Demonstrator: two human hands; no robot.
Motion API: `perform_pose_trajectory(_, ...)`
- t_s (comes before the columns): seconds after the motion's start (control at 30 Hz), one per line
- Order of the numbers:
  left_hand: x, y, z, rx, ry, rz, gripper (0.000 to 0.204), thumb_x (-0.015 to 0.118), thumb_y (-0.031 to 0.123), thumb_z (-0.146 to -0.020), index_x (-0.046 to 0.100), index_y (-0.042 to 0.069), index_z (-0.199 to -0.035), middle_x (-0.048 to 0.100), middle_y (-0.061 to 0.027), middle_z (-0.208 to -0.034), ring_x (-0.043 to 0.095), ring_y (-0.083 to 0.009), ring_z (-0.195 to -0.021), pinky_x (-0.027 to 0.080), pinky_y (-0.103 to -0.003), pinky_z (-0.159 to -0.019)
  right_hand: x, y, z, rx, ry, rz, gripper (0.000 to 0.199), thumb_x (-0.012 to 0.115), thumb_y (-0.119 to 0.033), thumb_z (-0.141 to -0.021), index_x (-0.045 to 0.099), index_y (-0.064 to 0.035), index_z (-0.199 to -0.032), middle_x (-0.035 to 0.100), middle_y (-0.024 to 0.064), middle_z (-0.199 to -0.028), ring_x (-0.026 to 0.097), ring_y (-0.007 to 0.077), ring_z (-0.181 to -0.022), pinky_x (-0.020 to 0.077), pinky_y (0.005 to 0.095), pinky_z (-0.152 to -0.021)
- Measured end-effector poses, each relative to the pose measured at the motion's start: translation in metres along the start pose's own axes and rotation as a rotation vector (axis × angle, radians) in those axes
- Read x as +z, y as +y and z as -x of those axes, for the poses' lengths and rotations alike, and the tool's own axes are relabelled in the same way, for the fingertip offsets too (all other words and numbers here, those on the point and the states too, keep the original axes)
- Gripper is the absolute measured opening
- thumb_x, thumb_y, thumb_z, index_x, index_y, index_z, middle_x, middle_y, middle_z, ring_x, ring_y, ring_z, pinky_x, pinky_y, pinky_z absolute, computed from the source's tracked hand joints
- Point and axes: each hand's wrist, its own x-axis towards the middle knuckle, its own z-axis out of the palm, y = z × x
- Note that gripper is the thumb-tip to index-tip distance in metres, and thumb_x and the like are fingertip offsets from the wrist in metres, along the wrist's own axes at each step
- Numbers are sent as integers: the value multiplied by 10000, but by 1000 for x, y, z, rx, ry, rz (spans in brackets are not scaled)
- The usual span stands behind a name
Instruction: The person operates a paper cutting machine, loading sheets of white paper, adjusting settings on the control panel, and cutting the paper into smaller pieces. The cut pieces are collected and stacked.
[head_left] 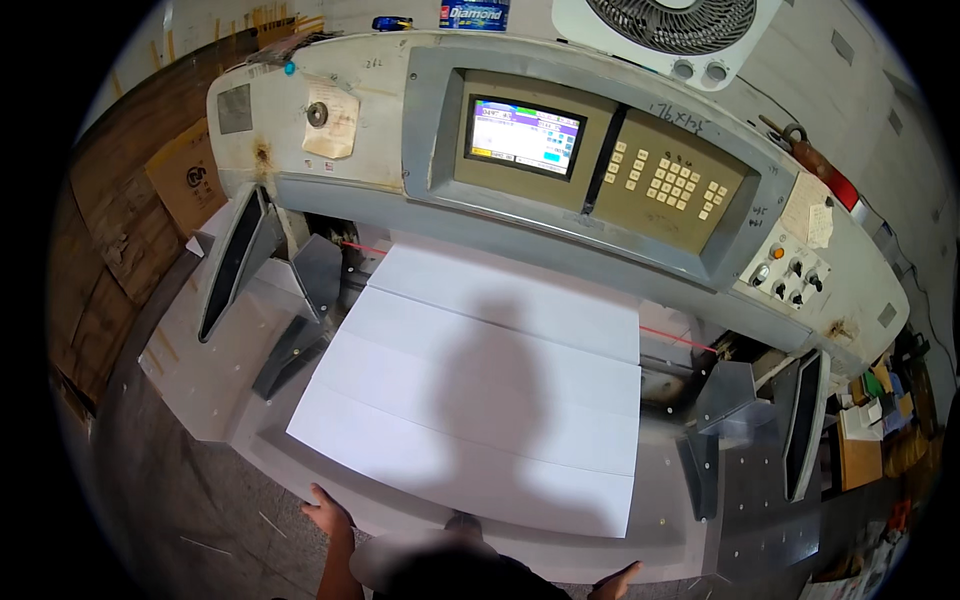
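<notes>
Left hand (328, 515) rests flat, fingers spread, on the counter (200, 380) edge; right hand (615, 580) mostly hidden — grip unclear. White paper stack (480, 400) lies under the cutter — an uneven push could skew it.

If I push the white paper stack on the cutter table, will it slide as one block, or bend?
The paper stack lies flat in several cut strips with visible seams, so it would likely separate into strips rather than move as one. The table looks smooth metal, so strips probably slide easily. Lifted, the broad sheets would likely sag. Left hand rests at the table edge, right hand near it.
</notes>
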Motion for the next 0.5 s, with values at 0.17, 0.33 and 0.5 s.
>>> perform_pose_trajectory(0.17, 4, -5, -3, -24, 28, 25, 726, 553, 558, -820, 410, -78, -1139, 543, -266, -1091, 577, -362, -952, 452, -428, -815, -1, 5, -23, -12, 78, 119, 597, 505, -477, -868, 467, -73, -1307, 512, 97, -1280, 470, 318, -1156, 325, 537, -998)
perform_pose_trajectory(0.33, 2, -1, -1, -3, 20, -16, 753, 505, 592, -828, 413, -85, -1146, 515, -290, -1107, 558, -406, -974, 441, -458, -829, 1, 9, -39, -17, 86, 132, 573, 510, -438, -871, 457, -79, -1314, 499, 89, -1293, 456, 323, -1168, 310, 562, -994)
perform_pose_trajectory(0.5, -3, 11, 4, 7, 23, -170, 766, 494, 605, -827, 415, -82, -1157, 517, -302, -1110, 553, -432, -979, 440, -475, -824, 4, 10, -48, -15, 87, 124, 552, 515, -400, -873, 448, -84, -1320, 486, 81, -1305, 441, 328, -1180, 294, 586, -989)
